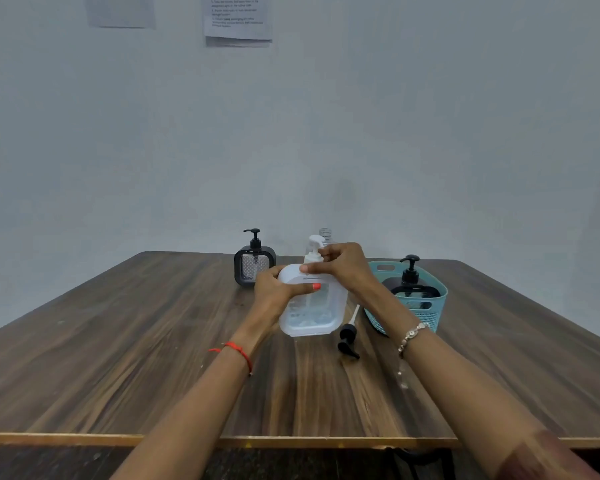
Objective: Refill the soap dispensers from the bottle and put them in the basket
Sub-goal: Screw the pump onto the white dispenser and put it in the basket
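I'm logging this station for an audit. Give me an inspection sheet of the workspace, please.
Surface: wooden table, wood-grain top.
Job's things: white dispenser in both hands; rear black dispenser standing; second black dispenser in teal basket; clear bottle mostly hidden behind the white dispenser.
Clutter: loose black pump lying beside the basket.
Hands: left hand grips the white dispenser's body; right hand grips its pump.
Cables: nothing seen.
Surroundings: plain wall, papers hung up.
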### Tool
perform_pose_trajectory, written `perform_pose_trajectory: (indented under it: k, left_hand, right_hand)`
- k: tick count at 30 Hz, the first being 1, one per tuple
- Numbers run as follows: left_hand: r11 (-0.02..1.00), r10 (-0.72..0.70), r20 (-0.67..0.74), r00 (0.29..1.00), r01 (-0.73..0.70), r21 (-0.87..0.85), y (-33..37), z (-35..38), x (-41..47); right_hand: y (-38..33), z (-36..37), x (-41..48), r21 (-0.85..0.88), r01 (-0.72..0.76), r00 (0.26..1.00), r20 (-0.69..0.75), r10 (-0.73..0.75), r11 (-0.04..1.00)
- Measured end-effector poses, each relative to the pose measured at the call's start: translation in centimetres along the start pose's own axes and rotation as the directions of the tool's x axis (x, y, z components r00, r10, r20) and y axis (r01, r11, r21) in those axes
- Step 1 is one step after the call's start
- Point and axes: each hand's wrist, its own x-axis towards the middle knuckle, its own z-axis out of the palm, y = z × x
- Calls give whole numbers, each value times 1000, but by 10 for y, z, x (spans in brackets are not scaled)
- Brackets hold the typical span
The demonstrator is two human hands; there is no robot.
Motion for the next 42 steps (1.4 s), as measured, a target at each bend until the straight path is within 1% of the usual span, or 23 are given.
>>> perform_pose_trajectory:
  k: [4, 9, 11, 13, 14, 15, 17, 18, 19, 20, 21, 23, 25, 28, 31, 33, 35, 39, 42]
  left_hand:
    - [999, -15, -26, 1000, 14, -45, -4, 7, -2]
    - [1000, 22, -42, 999, -21, 11, -6, 14, -2]
    - [999, 27, -35, 999, -26, 23, -7, 15, -2]
    - [999, 25, -25, 999, -24, 25, -8, 15, -2]
    - [1000, 15, -20, 1000, -15, 9, -8, 14, -2]
    - [1000, 0, -13, 1000, 0, -22, -7, 12, -1]
    - [997, -21, 14, 1000, 22, -67, -5, 10, 1]
    - [998, -19, 25, 999, 21, -56, -3, 9, 2]
    - [999, -14, 33, 999, 15, -35, -2, 9, 3]
    - [1000, -8, 33, 999, 9, -19, -1, 9, 3]
    - [1000, -2, 28, 1000, 2, -12, -1, 10, 3]
    - [1000, 18, 10, 1000, -18, 5, -2, 13, 3]
    - [998, 41, -8, 999, -41, 38, -3, 16, 1]
    - [998, 43, -21, 999, -42, 36, -7, 19, 1]
    - [999, 27, -38, 999, -27, 21, -8, 26, 0]
    - [1000, 16, -37, 999, -16, 8, -10, 29, -1]
    - [1000, 17, -31, 999, -17, -7, -10, 31, 0]
    - [998, 64, -17, 998, -64, -22, 0, 40, 5]
    - [994, 90, -10, 996, -90, -59, 14, 52, 13]
  right_hand:
    - [0, 12, -8, -87, -23, 985, -174, 8, 996]
    - [-4, 25, -16, -153, 1, 935, -350, -55, 988]
    - [-5, 28, -20, -196, -3, 918, -388, -75, 981]
    - [-4, 24, -20, -224, 9, 925, -368, -93, 975]
    - [-4, 20, -19, -219, 16, 943, -321, -87, 976]
    - [-4, 14, -18, -198, 19, 967, -246, -69, 980]
    - [-3, -1, -13, -129, 21, 999, -45, -27, 991]
    - [-4, -6, -12, -112, 27, 999, 39, -23, 993]
    - [-4, -10, -10, -103, 33, 997, 77, -25, 994]
    - [-2, -11, -9, -83, 32, 997, 71, -26, 996]
    - [0, -11, -8, -55, 18, 999, 33, -16, 998]
    - [3, -4, -9, 2, -19, 996, -83, 19, 1000]
    - [7, 4, -11, 22, -27, 985, -172, 30, 999]
    - [8, 12, -17, -1, 10, 963, -268, -10, 1000]
    - [6, 18, -22, 21, 46, 932, -362, -36, 999]
    - [4, 19, -24, 8, 54, 915, -401, -46, 999]
    - [3, 15, -24, -33, 64, 921, -384, -71, 997]
    - [1, -13, -20, -27, 126, 966, -225, -128, 992]
    - [5, -42, -13, 16, 71, 990, -125, -69, 997]
